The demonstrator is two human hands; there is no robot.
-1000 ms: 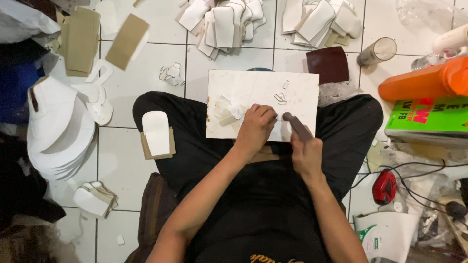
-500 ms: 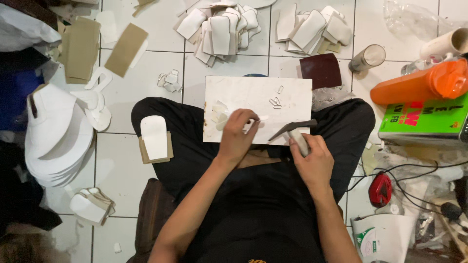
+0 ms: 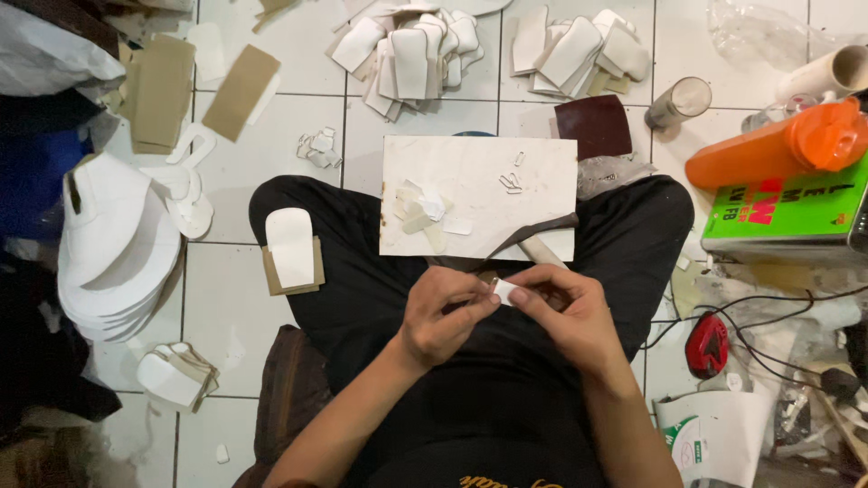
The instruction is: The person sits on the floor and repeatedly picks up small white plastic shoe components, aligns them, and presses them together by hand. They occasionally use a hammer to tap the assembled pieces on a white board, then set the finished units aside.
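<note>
My left hand and my right hand meet over my lap and together pinch a small white piece. Just beyond them a knife with a pale handle and a dark blade lies at the near edge of a white cutting board. Its handle runs in under my right fingers. The board rests across my crossed legs. It carries a small heap of white scraps and a few tiny cut-outs.
A white shaped piece on cardboard rests on my left knee. Heaps of white cut pieces lie beyond the board and a white stack at left. An orange bottle, a green tin, a cup, a red object and cables crowd the right.
Both hands have drawn back from the board toward my lap and come together on the small white piece. The knife has come down to the board's near edge.
</note>
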